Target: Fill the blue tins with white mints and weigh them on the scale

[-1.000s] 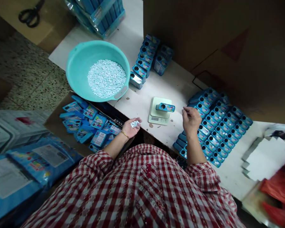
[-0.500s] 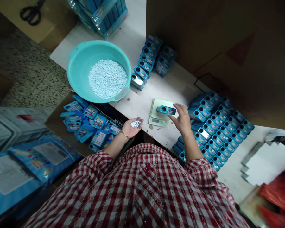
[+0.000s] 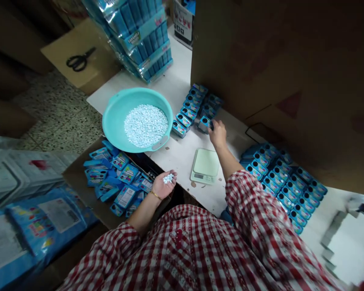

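My left hand (image 3: 164,184) is palm up and cupped around a small heap of white candies (image 3: 168,178). It hovers between the table edge and a carton of blue packs (image 3: 127,176). My right hand (image 3: 217,132) reaches forward, its fingers closed on the right end of a small blue tin (image 3: 204,123) with a round dark hole on top. That tin stands at the near end of a short row of similar tins (image 3: 210,106). Close to my right forearm lies a pale kitchen scale (image 3: 204,163) with nothing on its plate. A turquoise basin (image 3: 115,125) holds many white candies (image 3: 145,125).
Another row of tins (image 3: 189,109) stands right of the basin. A large block of tins (image 3: 286,182) fills the right side. Wrapped blue packs (image 3: 145,44) are stacked at the back, beside scissors (image 3: 79,62) on a carton. A tall cardboard box (image 3: 279,72) walls the far side.
My right hand moved from the scale to the far tin row, and the tin that was on the scale is no longer there. My left hand still holds the candies. The view shifted upward.
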The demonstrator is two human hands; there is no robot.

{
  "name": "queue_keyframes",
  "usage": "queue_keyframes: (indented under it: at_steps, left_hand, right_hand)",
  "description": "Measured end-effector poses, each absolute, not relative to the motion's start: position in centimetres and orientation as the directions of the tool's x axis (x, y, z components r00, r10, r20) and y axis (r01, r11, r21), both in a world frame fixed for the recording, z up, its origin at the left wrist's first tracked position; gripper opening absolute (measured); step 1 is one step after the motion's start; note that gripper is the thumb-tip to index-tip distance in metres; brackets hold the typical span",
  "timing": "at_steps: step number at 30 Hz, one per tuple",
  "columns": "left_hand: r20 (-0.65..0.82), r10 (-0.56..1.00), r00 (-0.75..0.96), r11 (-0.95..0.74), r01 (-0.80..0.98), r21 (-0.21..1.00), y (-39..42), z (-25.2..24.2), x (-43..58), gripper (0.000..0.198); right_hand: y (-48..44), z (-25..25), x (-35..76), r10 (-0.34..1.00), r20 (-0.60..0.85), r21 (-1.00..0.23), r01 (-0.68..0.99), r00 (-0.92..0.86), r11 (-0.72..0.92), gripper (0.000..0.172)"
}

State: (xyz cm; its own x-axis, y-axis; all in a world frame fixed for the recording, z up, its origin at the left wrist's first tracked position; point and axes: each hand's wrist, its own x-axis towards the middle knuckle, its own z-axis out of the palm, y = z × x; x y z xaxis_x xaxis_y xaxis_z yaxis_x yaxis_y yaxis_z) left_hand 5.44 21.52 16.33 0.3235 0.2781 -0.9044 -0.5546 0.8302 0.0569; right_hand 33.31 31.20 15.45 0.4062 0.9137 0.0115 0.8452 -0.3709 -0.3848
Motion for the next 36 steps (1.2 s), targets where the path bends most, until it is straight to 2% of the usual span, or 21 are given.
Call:
queue_keyframes:
  at_steps: [2, 4, 7, 9, 12, 15, 20, 22, 26, 29, 33, 36]
  left_hand:
    - [-0.906, 0.292, 0.307, 0.818, -0.571, 0.071, 21.5, 16.3, 5.2, 0.022]
    - [-0.907, 0.293, 0.302, 0.815, -0.574, 0.073, 21.4, 16.1, 5.1, 0.021]
    - [-0.911, 0.275, 0.308, 0.831, -0.552, 0.064, 21.2, 15.7, 5.3, 0.021]
    - [-0.911, 0.253, 0.325, 0.852, -0.522, 0.051, 21.1, 15.5, 5.8, 0.021]
    - [-0.906, 0.201, 0.372, 0.894, -0.449, 0.014, 20.9, 15.4, 6.9, 0.021]
    - [-0.896, 0.163, 0.412, 0.926, -0.376, -0.005, 20.8, 15.7, 8.2, 0.021]
    - [-0.886, 0.162, 0.434, 0.947, -0.322, 0.015, 20.5, 16.0, 9.3, 0.02]
    - [-0.888, 0.168, 0.429, 0.947, -0.319, 0.025, 20.2, 16.1, 9.2, 0.02]
    - [-0.881, 0.172, 0.442, 0.945, -0.325, 0.021, 19.7, 16.0, 8.8, 0.02]
    - [-0.863, 0.194, 0.466, 0.939, -0.344, 0.025, 19.4, 16.0, 8.6, 0.021]
    - [-0.818, 0.236, 0.524, 0.926, -0.378, 0.024, 19.4, 16.3, 8.7, 0.021]
    - [-0.794, 0.259, 0.55, 0.92, -0.391, 0.03, 19.4, 16.7, 8.6, 0.022]
  right_hand:
    - [33.1, 15.1, 33.3, 0.904, 0.005, -0.377, 0.839, 0.426, -0.393, 0.038]
    - [32.2, 15.2, 33.8, 0.913, 0.076, -0.374, 0.86, 0.401, -0.346, 0.04]
    - [25.4, 16.2, 36.3, 0.908, 0.237, -0.308, 0.913, 0.346, -0.267, 0.035]
    - [18.6, 17.1, 38.3, 0.892, 0.279, -0.235, 0.926, 0.356, -0.297, 0.029]
    - [9.3, 17.6, 40.1, 0.901, 0.169, -0.118, 0.915, 0.4, -0.385, 0.024]
    - [5.1, 16.5, 40.0, 0.893, 0.046, -0.011, 0.894, 0.447, -0.447, 0.025]
    - [6.7, 14.4, 39.6, 0.808, 0.068, -0.035, 0.811, 0.585, -0.584, 0.026]
    - [7.4, 14.4, 39.9, 0.804, 0.07, -0.047, 0.807, 0.59, -0.588, 0.022]
    - [7.9, 15.9, 38.9, 0.88, 0.108, -0.013, 0.885, 0.463, -0.465, 0.016]
    - [9.4, 17.8, 35.3, 0.957, 0.097, -0.017, 0.962, 0.272, -0.271, 0.019]
    - [12.9, 18.8, 29.7, 0.999, -0.036, -0.104, 0.995, -0.002, -0.002, 0.022]
    - [14.3, 18.5, 27.1, 0.999, -0.044, -0.167, 0.986, -0.014, 0.007, 0.023]
